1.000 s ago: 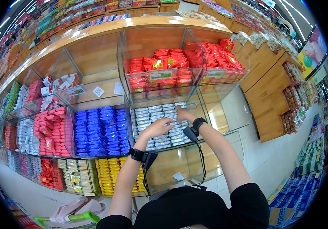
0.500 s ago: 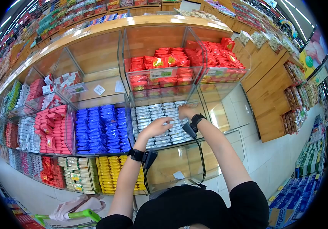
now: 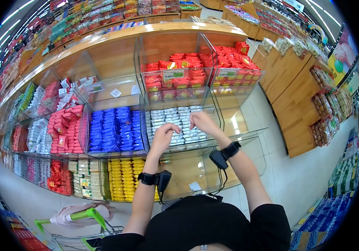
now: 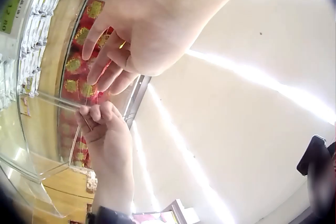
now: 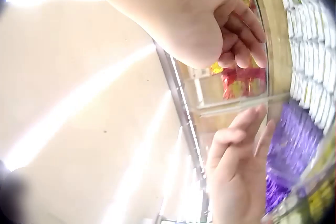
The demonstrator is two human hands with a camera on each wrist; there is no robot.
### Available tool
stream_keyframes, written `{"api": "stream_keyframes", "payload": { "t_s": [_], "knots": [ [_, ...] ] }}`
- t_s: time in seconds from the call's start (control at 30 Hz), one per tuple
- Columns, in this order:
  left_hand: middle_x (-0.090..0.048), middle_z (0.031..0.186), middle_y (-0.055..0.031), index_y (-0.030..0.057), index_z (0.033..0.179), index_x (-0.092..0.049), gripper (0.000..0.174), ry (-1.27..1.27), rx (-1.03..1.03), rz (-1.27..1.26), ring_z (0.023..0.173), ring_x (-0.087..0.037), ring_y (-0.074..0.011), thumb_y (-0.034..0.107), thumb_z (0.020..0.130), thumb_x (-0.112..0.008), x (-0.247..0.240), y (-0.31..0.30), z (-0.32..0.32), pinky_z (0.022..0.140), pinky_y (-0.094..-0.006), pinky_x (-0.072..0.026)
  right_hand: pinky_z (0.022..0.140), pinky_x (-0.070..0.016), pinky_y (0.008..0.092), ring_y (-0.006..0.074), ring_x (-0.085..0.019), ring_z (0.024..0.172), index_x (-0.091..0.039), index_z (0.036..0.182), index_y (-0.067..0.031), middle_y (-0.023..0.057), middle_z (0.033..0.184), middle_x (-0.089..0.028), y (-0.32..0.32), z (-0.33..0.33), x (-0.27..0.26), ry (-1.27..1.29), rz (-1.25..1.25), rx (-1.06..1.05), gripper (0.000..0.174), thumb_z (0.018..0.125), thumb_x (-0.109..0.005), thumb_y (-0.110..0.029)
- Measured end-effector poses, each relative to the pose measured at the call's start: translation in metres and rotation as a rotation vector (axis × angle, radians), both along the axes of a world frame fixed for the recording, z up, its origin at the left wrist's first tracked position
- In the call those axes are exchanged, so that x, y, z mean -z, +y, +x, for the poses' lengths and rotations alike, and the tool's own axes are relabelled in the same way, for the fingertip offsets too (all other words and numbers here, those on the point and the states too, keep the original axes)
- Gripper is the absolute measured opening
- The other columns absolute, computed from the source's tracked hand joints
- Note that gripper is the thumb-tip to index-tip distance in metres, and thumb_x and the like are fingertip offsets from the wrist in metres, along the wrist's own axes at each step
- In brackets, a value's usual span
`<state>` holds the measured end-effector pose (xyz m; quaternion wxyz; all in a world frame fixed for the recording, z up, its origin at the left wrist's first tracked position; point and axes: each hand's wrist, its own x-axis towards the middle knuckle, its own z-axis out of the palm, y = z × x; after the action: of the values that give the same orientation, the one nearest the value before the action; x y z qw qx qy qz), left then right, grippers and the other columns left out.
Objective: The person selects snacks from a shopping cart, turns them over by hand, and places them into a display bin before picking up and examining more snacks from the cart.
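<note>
Silver-white packets (image 3: 158, 119) lie in close rows in a clear-walled bin in the head view. My left hand (image 3: 161, 140) hovers over the front left of these rows, fingers loosely bent and holding nothing. Over their right part is my right hand (image 3: 204, 124), its fingers curled loosely downward, with no packet visible in it. The left wrist view shows the left hand (image 4: 152, 24) with spread fingers above the more curled right hand (image 4: 111, 142). A gap separates the hands.
Blue packets (image 3: 117, 129) fill the bin at the left, and pink ones (image 3: 64, 129) lie beyond. Red packets (image 3: 179, 71) occupy the raised bins behind. Yellow packets (image 3: 125, 180) sit lower in front. A green-handled cart (image 3: 77, 216) stands at lower left.
The right hand has come away from the back right of the silver packets and moved slightly left. My left hand has shifted slightly left. The head view has shifted, with more of the cart showing.
</note>
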<state>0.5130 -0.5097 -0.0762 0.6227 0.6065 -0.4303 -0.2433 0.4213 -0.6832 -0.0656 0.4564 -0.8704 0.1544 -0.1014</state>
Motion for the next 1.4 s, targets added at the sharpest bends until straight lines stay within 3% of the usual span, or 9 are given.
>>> {"api": "stream_keyframes", "payload": {
  "t_s": [0.2, 0.33, 0.43, 0.47, 0.5, 0.7, 0.87, 1.07, 1.4],
  "knots": [
    [-0.059, 0.077, -0.0086, -0.0015, 0.066, -0.053, 0.014, -0.038, -0.15, 0.029, 0.074, -0.056, -0.0146, -0.005, 0.073, -0.042, -0.006, 0.037, -0.035, 0.067, -0.0236, -0.0432, 0.057, -0.0449, 0.029, 0.0183, -0.058, 0.059, -0.052, 0.066, 0.0011, 0.0088, 0.059, -0.058, 0.065, -0.055, -0.02, -0.081, 0.196, -0.113, 0.017, 0.075, -0.038, -0.004],
    [-0.058, 0.078, -0.0079, -0.001, 0.064, -0.053, 0.015, -0.04, -0.173, 0.068, 0.074, -0.056, -0.0134, -0.004, 0.074, -0.042, 0.007, 0.053, -0.055, 0.065, -0.023, -0.0429, 0.066, -0.0447, 0.0262, 0.014, -0.056, 0.072, -0.054, 0.082, 0.0005, 0.008, 0.074, -0.058, 0.086, -0.082, -0.021, -0.126, 0.185, -0.168, 0.013, 0.077, -0.042, -0.002],
    [-0.059, 0.083, -0.0077, -0.0009, 0.078, -0.056, 0.016, 0.053, -0.178, 0.099, 0.076, -0.056, -0.0144, -0.004, 0.073, -0.041, 0.016, 0.066, -0.075, 0.068, -0.024, -0.044, 0.071, -0.0429, 0.0251, 0.0122, -0.054, 0.079, -0.051, 0.095, -0.0018, 0.0049, 0.084, -0.058, 0.099, -0.102, -0.009, -0.12, 0.304, -0.182, 0.015, 0.081, -0.045, -0.003],
    [-0.06, 0.084, -0.0078, -0.001, 0.084, -0.056, 0.019, 0.178, -0.175, 0.098, 0.078, -0.057, -0.0149, -0.004, 0.073, -0.04, 0.019, 0.07, -0.082, 0.07, -0.0247, -0.0444, 0.071, -0.0429, 0.0251, 0.0122, -0.054, 0.079, -0.051, 0.095, -0.0018, 0.0049, 0.084, -0.058, 0.103, -0.108, -0.008, -0.123, 0.3, -0.19, 0.015, 0.081, -0.045, -0.003],
    [-0.06, 0.086, -0.0082, -0.0009, 0.094, -0.054, 0.025, 0.076, -0.133, 0.088, 0.081, -0.057, -0.0157, -0.004, 0.074, -0.039, 0.025, 0.075, -0.084, 0.074, -0.026, -0.0447, 0.072, -0.0428, 0.0251, 0.012, -0.054, 0.08, -0.052, 0.095, -0.0021, 0.0049, 0.085, -0.058, 0.107, -0.114, -0.006, -0.109, 0.33, -0.201, 0.015, 0.082, -0.046, -0.003],
    [-0.059, 0.088, -0.009, -0.0007, 0.096, -0.054, 0.023, 0.07, -0.081, 0.219, 0.085, -0.056, -0.0158, -0.002, 0.078, -0.04, 0.038, 0.117, -0.124, 0.076, -0.0272, -0.044, 0.077, -0.0425, 0.0256, 0.0137, -0.056, 0.084, -0.052, 0.096, -0.0033, 0.0066, 0.086, -0.06, 0.138, -0.148, 0.011, -0.02, 0.456, -0.328, 0.015, 0.083, -0.051, -0.01],
    [-0.059, 0.089, -0.0076, -0.0001, 0.097, -0.054, 0.024, 0.053, -0.058, 0.287, 0.087, -0.055, -0.0148, -0.002, 0.078, -0.039, 0.029, 0.16, -0.166, 0.077, -0.027, -0.0422, 0.08, -0.0434, 0.0277, 0.0157, -0.058, 0.09, -0.053, 0.098, -0.0037, 0.0081, 0.091, -0.06, 0.171, -0.172, 0.019, 0.093, 0.392, -0.448, 0.015, 0.085, -0.048, -0.01],
    [-0.058, 0.089, -0.0074, -0.0016, 0.095, -0.054, 0.022, 0.101, -0.138, 0.319, 0.085, -0.053, -0.013, -0.001, 0.078, -0.04, 0.042, 0.208, -0.221, 0.075, -0.0239, -0.0415, 0.079, -0.0442, 0.0283, 0.0161, -0.057, 0.09, -0.052, 0.101, -0.0034, 0.0086, 0.092, -0.06, 0.21, -0.209, 0.031, 0.093, 0.448, -0.582, 0.017, 0.086, -0.048, -0.012],
    [-0.057, 0.09, -0.009, -0.0011, 0.097, -0.053, 0.023, 0.148, -0.321, 0.359, 0.087, -0.055, -0.0161, -0.003, 0.078, -0.041, 0.041, 0.276, -0.298, 0.078, -0.0277, -0.0434, 0.076, -0.0444, 0.0282, 0.0151, -0.057, 0.087, -0.051, 0.102, -0.0038, 0.0076, 0.091, -0.06, 0.253, -0.247, 0.041, 0.13, 0.435, -0.782, 0.019, 0.087, -0.047, -0.013]
  ]
}}
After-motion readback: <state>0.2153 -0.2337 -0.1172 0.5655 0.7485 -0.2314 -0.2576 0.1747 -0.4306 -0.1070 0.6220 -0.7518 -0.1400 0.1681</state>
